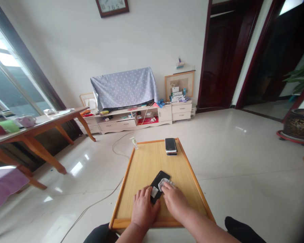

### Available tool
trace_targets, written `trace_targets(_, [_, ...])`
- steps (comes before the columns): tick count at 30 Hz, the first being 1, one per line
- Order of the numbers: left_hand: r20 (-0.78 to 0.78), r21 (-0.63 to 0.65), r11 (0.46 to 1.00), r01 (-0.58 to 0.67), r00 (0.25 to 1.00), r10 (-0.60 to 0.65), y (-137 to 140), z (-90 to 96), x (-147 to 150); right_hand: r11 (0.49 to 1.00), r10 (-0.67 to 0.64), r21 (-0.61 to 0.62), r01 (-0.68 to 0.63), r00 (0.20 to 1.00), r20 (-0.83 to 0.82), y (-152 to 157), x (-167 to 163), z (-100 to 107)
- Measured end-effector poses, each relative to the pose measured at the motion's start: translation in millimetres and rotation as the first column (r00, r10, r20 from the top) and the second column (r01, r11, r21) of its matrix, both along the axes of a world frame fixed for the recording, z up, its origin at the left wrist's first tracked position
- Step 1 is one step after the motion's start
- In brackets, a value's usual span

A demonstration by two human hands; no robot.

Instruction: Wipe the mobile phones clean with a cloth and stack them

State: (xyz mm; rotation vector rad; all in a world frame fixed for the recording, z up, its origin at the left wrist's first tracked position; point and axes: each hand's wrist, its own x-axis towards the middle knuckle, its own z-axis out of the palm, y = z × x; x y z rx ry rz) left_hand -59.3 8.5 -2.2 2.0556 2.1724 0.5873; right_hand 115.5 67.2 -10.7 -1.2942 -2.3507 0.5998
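Note:
A black phone lies slantwise on the small wooden table, with a whitish label on its lower part. My left hand is closed around the phone's near end, fingers along its left edge and thumb at the bottom. Under the fingertips of my right hand a crumpled pale grey cloth is pressed against the phone's right side. At the far right of the tabletop rests a stack of phones, the top one dark-screened. A small clear pump bottle stands at the far left corner.
A raised orange-brown rim edges the table. Left stands a long table with cups on it. A grey cable runs across the tiled floor. Against the wall is a white cabinet below a dotted cloth cover. A potted plant stands right.

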Motion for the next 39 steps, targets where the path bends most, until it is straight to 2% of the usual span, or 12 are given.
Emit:
trace_targets(3, [0.030,0.033,0.999,0.023,0.999,-0.024,0,-5.2,0,0.995,-0.089,0.026,0.091,0.993,-0.079,11,7,6])
trace_targets(7, [0.060,0.048,0.999,0.024,0.998,-0.027,-2,-11.9,0,0.967,-0.254,-0.025,0.253,0.959,-0.128,29,11,7])
trace_targets(10, [0.072,0.056,0.998,0.031,0.997,-0.035,-2,-14.5,-2,0.973,-0.230,-0.051,0.225,0.962,-0.149,23,2,3])
trace_targets(14, [0.076,0.066,0.997,0.044,0.996,-0.049,-2,-15.4,-4,0.993,-0.084,-0.095,0.067,0.977,-0.194,0,-13,1])
trace_targets(16, [0.076,0.082,0.995,0.049,0.996,-0.055,-2,-15.9,-5,0.993,-0.080,-0.098,0.060,0.975,-0.207,-2,-15,2])
trace_targets(20, [0.078,0.136,0.989,0.050,0.995,-0.061,-2,-19.5,-7,0.951,-0.304,-0.013,0.308,0.931,-0.199,21,-5,3])
trace_targets(22, [0.088,0.161,0.986,0.040,0.995,-0.055,-2,-22.1,-9,0.929,-0.360,-0.006,0.371,0.898,-0.254,37,0,1])
trace_targets(26, [0.118,0.215,0.976,0.042,0.991,-0.069,-3,-23.7,-15,0.938,-0.346,-0.135,0.319,0.835,-0.429,52,-1,-6])
trace_targets(28, [0.130,0.244,0.968,0.059,0.987,-0.093,-4,-21.6,-17,0.943,-0.332,-0.156,0.294,0.800,-0.500,51,-5,-5])
trace_targets(32, [0.189,0.247,0.968,0.044,0.978,-0.093,-7,-16.0,-17,0.950,-0.301,-0.110,0.291,0.766,-0.568,50,-8,6])
trace_targets(36, [0.280,0.197,0.976,-0.089,0.960,0.031,-9,-13.5,-15,0.959,-0.261,-0.066,0.274,0.776,-0.575,51,-5,11])
trace_targets(39, [0.324,0.137,0.983,-0.119,0.944,0.069,-7,-12.7,-15,0.956,-0.266,-0.060,0.286,0.766,-0.585,51,-7,10])
